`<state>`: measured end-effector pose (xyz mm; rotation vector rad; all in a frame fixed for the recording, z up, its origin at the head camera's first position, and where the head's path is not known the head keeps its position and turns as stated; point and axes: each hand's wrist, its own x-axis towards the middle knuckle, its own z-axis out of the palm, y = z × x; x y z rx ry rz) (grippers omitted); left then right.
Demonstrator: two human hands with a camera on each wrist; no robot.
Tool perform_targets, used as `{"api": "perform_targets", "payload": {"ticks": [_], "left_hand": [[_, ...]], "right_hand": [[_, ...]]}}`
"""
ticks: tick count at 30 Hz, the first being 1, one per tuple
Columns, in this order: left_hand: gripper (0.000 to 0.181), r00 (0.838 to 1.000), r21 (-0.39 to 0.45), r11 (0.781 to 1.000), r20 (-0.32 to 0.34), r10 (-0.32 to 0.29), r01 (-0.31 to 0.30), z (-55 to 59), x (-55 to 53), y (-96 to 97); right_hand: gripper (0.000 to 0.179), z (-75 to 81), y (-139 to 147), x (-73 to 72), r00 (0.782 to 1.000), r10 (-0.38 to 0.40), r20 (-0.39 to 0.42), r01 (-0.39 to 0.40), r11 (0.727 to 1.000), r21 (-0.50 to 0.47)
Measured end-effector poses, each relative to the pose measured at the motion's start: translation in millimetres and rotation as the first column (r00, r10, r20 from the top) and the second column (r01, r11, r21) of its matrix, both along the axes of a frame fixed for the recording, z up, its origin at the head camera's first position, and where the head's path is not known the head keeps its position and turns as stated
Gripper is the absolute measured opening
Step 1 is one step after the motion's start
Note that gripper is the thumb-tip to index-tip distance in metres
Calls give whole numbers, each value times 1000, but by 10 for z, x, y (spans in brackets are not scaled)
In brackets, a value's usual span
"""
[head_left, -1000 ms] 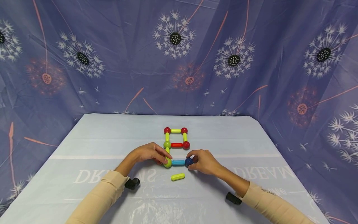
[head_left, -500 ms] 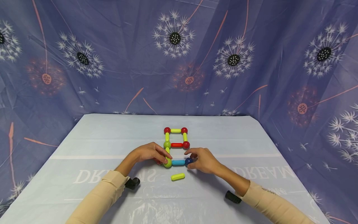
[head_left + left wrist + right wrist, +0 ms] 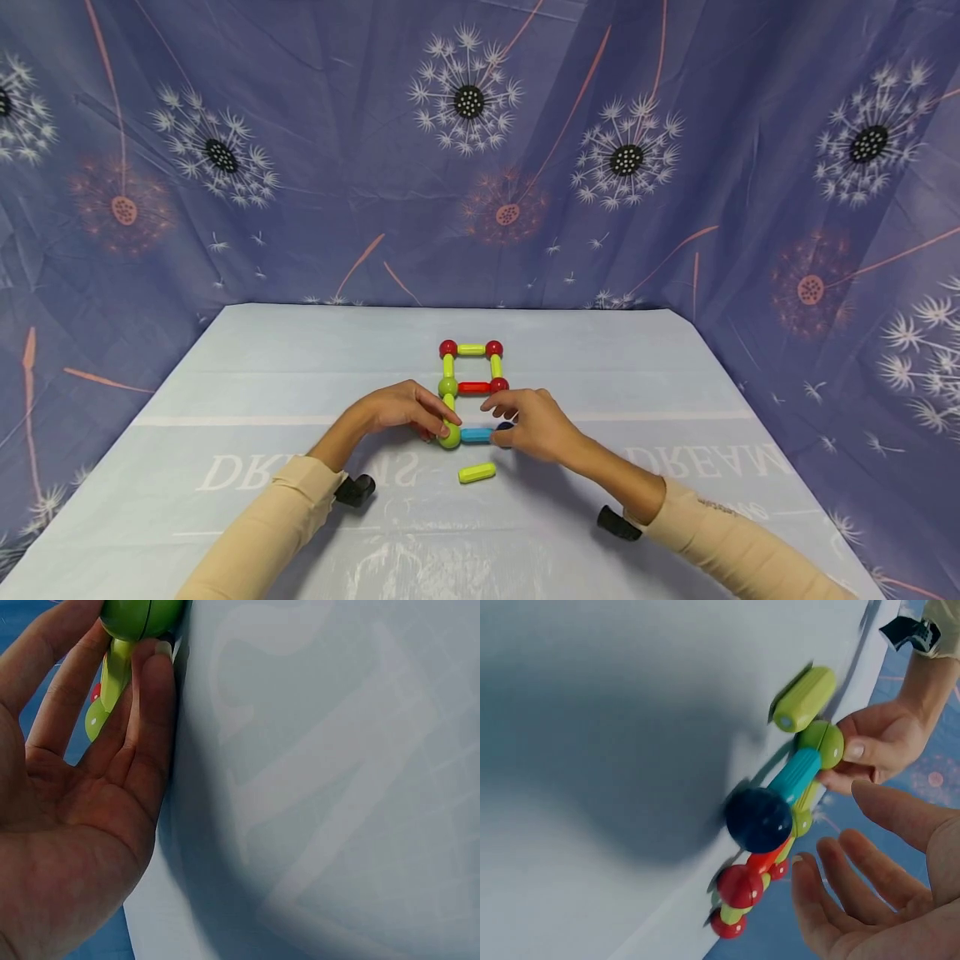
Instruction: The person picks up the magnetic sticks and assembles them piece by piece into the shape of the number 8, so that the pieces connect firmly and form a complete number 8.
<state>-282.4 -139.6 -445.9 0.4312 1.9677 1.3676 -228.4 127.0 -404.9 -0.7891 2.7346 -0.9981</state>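
My left hand (image 3: 405, 410) pinches a light green ball (image 3: 449, 437) at the near left corner of a magnetic ball-and-stick figure. From that ball a light blue stick (image 3: 474, 436) runs right to a dark blue ball (image 3: 759, 819), which my right hand partly hides in the head view. The right hand (image 3: 538, 427) is over that end with thumb and fingers spread and nothing between them; the right wrist view shows them apart from the ball. A loose yellow-green stick (image 3: 477, 473) lies on the near side of the blue stick.
Farther back, the figure forms a square of a red stick (image 3: 474, 388), yellow-green sticks (image 3: 472, 350), red balls (image 3: 448, 349) and a green ball (image 3: 447, 387). A pale cloth with lettering covers the table (image 3: 300, 350). Behind hangs a purple dandelion-print curtain (image 3: 337, 167).
My right hand has let go of the dark blue ball, its fingers spreading and drifting slightly left and away over the blue stick's end. The left hand stays on the green ball.
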Motion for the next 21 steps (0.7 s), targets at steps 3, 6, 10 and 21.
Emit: {"api": "perform_targets", "payload": {"ticks": [3, 6, 10, 21], "left_hand": [[30, 1000, 2, 1000, 0, 2, -2, -5, 1, 1], [30, 1000, 2, 1000, -1, 5, -5, -9, 3, 0], [30, 1000, 1, 1000, -3, 6, -6, -14, 4, -4], [30, 1000, 8, 1000, 2, 8, -8, -23, -1, -13]], "right_hand": [[33, -2, -38, 26, 1000, 31, 5, -31, 1000, -3], [32, -5, -77, 44, 998, 63, 13, -63, 998, -2], [31, -19, -125, 57, 992, 121, 30, -121, 993, 7], [33, -60, -205, 97, 966, 243, 88, -250, 965, 82]]}}
